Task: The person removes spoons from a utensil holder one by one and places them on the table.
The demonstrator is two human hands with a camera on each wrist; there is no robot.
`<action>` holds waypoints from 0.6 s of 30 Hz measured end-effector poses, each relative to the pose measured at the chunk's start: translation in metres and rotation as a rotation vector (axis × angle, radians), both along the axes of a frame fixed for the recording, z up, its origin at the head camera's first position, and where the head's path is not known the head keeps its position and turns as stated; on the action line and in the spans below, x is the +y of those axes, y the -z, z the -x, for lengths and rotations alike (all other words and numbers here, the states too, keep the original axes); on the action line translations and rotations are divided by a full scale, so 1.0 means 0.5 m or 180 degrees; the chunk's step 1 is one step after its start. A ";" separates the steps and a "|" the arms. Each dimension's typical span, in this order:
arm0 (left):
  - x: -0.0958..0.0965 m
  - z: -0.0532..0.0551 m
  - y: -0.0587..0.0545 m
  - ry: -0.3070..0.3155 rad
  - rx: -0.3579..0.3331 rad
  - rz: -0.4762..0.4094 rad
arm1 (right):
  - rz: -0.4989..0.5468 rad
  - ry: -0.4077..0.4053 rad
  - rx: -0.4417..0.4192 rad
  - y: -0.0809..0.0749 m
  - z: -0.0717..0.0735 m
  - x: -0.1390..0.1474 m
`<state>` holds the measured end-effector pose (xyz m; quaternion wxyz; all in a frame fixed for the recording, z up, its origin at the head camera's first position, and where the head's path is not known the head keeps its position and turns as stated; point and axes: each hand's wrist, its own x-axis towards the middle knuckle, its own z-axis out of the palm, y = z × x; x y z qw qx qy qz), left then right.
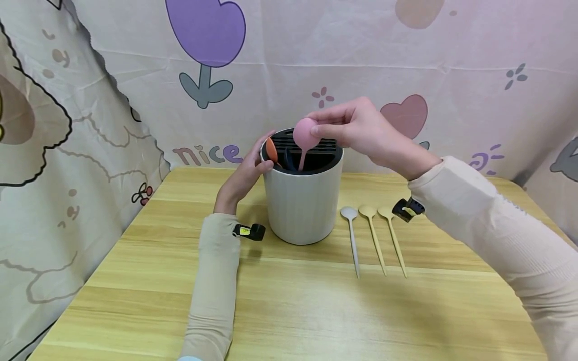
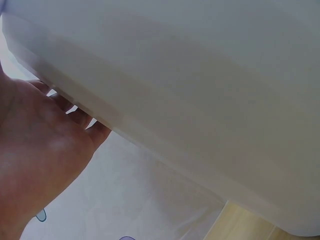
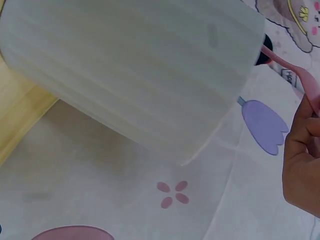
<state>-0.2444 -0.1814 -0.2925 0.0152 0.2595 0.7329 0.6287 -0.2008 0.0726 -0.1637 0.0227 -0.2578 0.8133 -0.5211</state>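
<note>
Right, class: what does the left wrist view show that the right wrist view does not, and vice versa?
Only the left wrist view: the left hand, touching the white container.
Only the right wrist view: the right hand gripping the pink spoon, and a pink four-petalled print.
Both: the white container, part of the wooden table and printed cloth.

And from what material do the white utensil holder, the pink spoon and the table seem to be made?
White utensil holder: probably matte plastic, judging by its smooth, evenly coloured, faintly ribbed wall.
Pink spoon: perhaps plastic or coated metal; its colour is uniform, so I cannot tell which.
Table: wood or wood-look laminate, slightly glossy, with visible grain and soft reflections.
</note>
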 end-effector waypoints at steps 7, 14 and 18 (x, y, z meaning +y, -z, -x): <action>0.001 -0.001 0.000 0.0025 0.0003 -0.0024 | 0.0288 -0.0044 0.0118 -0.026 -0.008 -0.001; -0.001 0.000 0.003 0.0064 0.0029 -0.0042 | 0.0411 -0.0067 0.0281 -0.052 -0.015 -0.010; -0.001 0.002 0.003 0.0077 0.0034 -0.0068 | 0.0476 -0.0080 0.0272 -0.062 -0.018 -0.010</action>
